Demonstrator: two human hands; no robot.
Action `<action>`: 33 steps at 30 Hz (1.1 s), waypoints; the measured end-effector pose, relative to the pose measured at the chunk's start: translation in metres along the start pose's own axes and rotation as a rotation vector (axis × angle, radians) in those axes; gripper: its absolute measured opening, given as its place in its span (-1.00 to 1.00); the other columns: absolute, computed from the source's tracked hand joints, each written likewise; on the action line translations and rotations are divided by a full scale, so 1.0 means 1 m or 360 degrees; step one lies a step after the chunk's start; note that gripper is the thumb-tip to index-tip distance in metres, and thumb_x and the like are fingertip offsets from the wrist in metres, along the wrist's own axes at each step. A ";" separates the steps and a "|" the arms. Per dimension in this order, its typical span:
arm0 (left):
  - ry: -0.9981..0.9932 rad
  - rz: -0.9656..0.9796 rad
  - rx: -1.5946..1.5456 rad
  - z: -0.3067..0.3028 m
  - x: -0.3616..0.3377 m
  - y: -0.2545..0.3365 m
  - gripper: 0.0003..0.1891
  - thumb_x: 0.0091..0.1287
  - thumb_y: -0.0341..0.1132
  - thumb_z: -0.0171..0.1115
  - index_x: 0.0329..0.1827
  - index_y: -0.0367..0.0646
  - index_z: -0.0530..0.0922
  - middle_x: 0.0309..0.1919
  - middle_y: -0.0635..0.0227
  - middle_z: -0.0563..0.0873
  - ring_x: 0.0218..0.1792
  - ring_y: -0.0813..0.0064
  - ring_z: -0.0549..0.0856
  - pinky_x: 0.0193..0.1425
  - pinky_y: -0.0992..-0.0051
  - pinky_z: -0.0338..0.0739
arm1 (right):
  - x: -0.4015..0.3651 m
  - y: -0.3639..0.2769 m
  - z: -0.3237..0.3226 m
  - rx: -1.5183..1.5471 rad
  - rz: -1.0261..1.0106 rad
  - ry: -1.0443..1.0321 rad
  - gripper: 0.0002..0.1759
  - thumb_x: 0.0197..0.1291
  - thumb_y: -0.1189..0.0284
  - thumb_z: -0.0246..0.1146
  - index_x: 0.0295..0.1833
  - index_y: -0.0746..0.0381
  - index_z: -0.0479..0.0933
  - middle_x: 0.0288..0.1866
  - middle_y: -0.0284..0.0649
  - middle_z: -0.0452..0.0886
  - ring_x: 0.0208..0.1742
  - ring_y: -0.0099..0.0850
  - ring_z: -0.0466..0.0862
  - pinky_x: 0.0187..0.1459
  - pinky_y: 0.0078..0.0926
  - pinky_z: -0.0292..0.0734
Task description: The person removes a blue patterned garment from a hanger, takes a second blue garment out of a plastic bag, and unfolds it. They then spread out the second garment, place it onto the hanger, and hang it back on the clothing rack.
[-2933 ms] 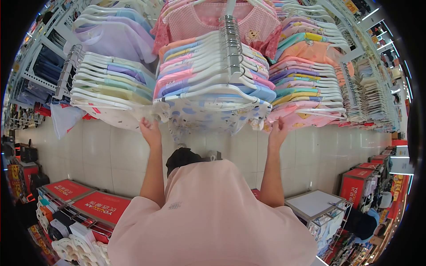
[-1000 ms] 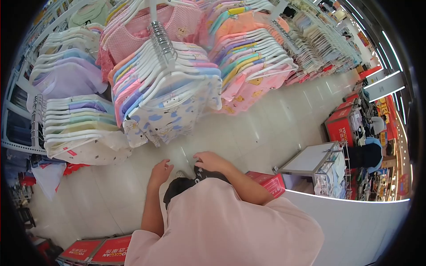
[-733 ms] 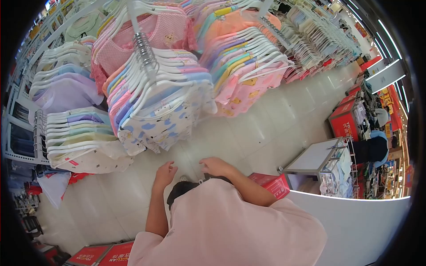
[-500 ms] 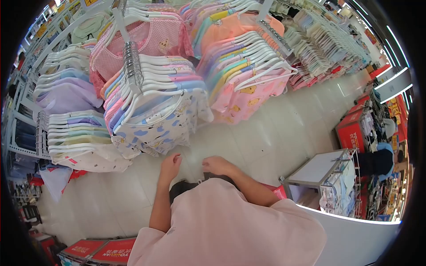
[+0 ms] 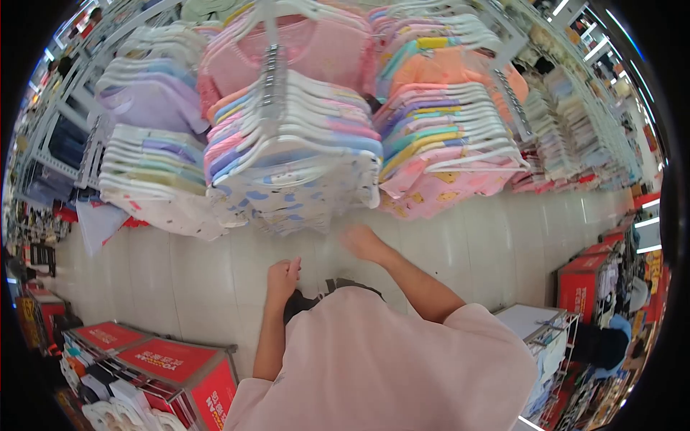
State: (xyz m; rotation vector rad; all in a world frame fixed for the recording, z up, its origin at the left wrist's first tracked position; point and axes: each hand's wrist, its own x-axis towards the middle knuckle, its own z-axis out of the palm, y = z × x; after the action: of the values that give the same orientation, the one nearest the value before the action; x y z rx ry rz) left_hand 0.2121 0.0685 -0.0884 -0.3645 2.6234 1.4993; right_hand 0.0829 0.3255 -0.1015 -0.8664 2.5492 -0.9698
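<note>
My left hand point(image 5: 284, 278) is held over the floor in front of my body, its fingers curled in and nothing seen in them. My right hand point(image 5: 362, 243) is raised higher and further forward, smeared by motion, so its fingers cannot be made out. It is nearest to the white children's top with blue patches point(image 5: 287, 197), which hangs at the front of the middle row and does not appear touched. To the right hangs a pink top with yellow bear prints point(image 5: 449, 183); to the left, a cream top point(image 5: 169, 215).
Chrome display arms point(image 5: 272, 86) stick out from the rack above the hanging clothes. A red-panelled display stand point(image 5: 162, 355) is at the lower left, and a white-topped stand point(image 5: 528, 321) at the right. A person point(image 5: 604, 345) is beyond it. Pale tiled floor point(image 5: 496, 244) runs between.
The view has turned, and the clothes sit further right in it. My right hand has moved up and forward toward the rack. My left hand stays low, near my body.
</note>
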 end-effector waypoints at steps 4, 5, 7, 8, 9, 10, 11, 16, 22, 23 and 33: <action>0.0128 -0.0091 -0.0130 -0.037 -0.004 -0.026 -0.49 0.53 -0.04 0.12 -0.44 -0.32 0.70 -0.56 0.10 0.71 -0.47 0.19 0.72 -0.27 0.27 0.57 | 0.050 -0.064 0.026 0.0413 0.0156 0.0096 -0.66 0.37 0.24 0.12 -0.21 0.34 0.57 -0.27 0.18 0.62 -0.21 0.10 0.63 -0.15 -0.01 0.49; 0.0150 -0.0129 -0.0155 -0.051 -0.005 -0.034 -0.47 0.53 -0.02 0.10 -0.43 -0.32 0.71 -0.56 0.10 0.71 -0.47 0.19 0.72 -0.26 0.27 0.57 | 0.061 -0.084 0.030 0.0388 0.0184 0.0073 -0.67 0.36 0.25 0.13 -0.22 0.33 0.57 -0.29 0.16 0.62 -0.23 0.07 0.63 -0.16 -0.03 0.49; 0.0217 -0.0159 -0.0175 -0.084 -0.011 -0.049 -0.53 0.52 -0.13 0.08 -0.42 -0.34 0.70 -0.59 0.16 0.70 -0.47 0.28 0.70 -0.24 0.31 0.58 | 0.085 -0.111 0.060 0.0366 0.0176 0.0040 -0.66 0.38 0.28 0.12 -0.32 0.33 0.57 -0.34 0.07 0.61 -0.30 -0.03 0.63 -0.19 -0.11 0.50; 0.0247 -0.0172 -0.0189 -0.103 -0.017 -0.059 -0.56 0.51 -0.18 0.07 -0.41 -0.34 0.70 -0.61 0.19 0.69 -0.47 0.33 0.69 -0.23 0.33 0.58 | 0.096 -0.117 0.082 0.0367 0.0144 0.0029 -0.62 0.40 0.30 0.12 -0.41 0.33 0.58 -0.37 0.00 0.61 -0.34 -0.10 0.63 -0.21 -0.17 0.50; 0.0355 -0.0131 -0.0214 -0.124 -0.023 -0.070 -0.58 0.49 -0.21 0.06 -0.40 -0.34 0.71 -0.60 0.20 0.70 -0.38 0.30 0.71 -0.13 0.30 0.58 | 0.109 -0.131 0.103 0.0360 0.0113 0.0024 -0.56 0.43 0.32 0.12 -0.51 0.33 0.59 -0.40 -0.07 0.60 -0.38 -0.18 0.62 -0.24 -0.23 0.50; 0.0462 -0.0082 -0.0239 -0.144 -0.027 -0.081 -0.61 0.47 -0.24 0.05 -0.38 -0.33 0.72 -0.59 0.20 0.72 -0.28 0.27 0.73 -0.03 0.28 0.58 | 0.121 -0.158 0.115 0.0368 0.0101 -0.0059 -0.52 0.44 0.31 0.13 -0.54 0.34 0.57 -0.40 -0.08 0.60 -0.39 -0.18 0.62 -0.24 -0.23 0.50; 0.0561 -0.0030 -0.0260 -0.164 -0.032 -0.093 -0.63 0.45 -0.27 0.03 -0.37 -0.32 0.72 -0.57 0.20 0.73 -0.18 0.24 0.75 0.07 0.26 0.58 | 0.130 -0.183 0.125 0.0373 0.0098 -0.0137 -0.49 0.45 0.30 0.14 -0.58 0.34 0.56 -0.40 -0.09 0.60 -0.39 -0.19 0.62 -0.24 -0.24 0.49; 0.1115 0.0130 0.0248 -0.254 -0.057 -0.180 -0.65 0.41 -0.23 0.07 -0.33 -0.24 0.76 -0.38 0.16 0.79 0.20 0.14 0.62 0.28 0.22 0.48 | 0.180 -0.277 0.195 0.0397 -0.0181 -0.0317 -0.44 0.45 0.21 0.12 -0.60 0.31 0.58 -0.38 -0.01 0.62 -0.31 -0.06 0.65 -0.13 -0.16 0.51; 0.1093 -0.0337 -0.0155 -0.348 -0.088 -0.229 -0.69 0.39 -0.23 0.15 -0.34 -0.28 0.74 -0.29 0.08 0.78 -0.06 0.07 0.71 0.11 0.22 0.56 | 0.242 -0.349 0.252 0.0351 -0.0304 -0.0446 -0.48 0.41 0.29 0.11 -0.61 0.33 0.59 -0.32 -0.03 0.65 -0.27 -0.08 0.69 -0.11 -0.17 0.53; 0.1101 -0.0362 -0.0185 -0.359 -0.090 -0.234 -0.69 0.39 -0.22 0.17 -0.33 -0.29 0.74 -0.30 0.06 0.77 -0.14 0.05 0.72 0.05 0.22 0.58 | 0.252 -0.357 0.259 0.0383 -0.0239 -0.0481 -0.49 0.40 0.30 0.11 -0.60 0.33 0.59 -0.31 -0.03 0.65 -0.26 -0.09 0.69 -0.11 -0.18 0.53; 0.1108 -0.0663 -0.0358 -0.420 -0.071 -0.285 -0.75 0.36 -0.25 0.26 -0.23 -0.30 0.73 -0.29 0.00 0.77 -0.26 0.04 0.75 -0.12 0.25 0.60 | 0.374 -0.427 0.334 0.0411 -0.0549 -0.0649 -0.74 0.37 0.39 0.18 -0.12 0.34 0.72 -0.19 0.03 0.70 -0.17 -0.09 0.71 -0.09 -0.25 0.56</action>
State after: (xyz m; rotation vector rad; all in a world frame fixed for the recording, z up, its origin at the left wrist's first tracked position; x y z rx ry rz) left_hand 0.3669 -0.4198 -0.0972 -1.5951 2.5407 1.7287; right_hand 0.1255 -0.3310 -0.0757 -1.2960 1.9241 -1.0572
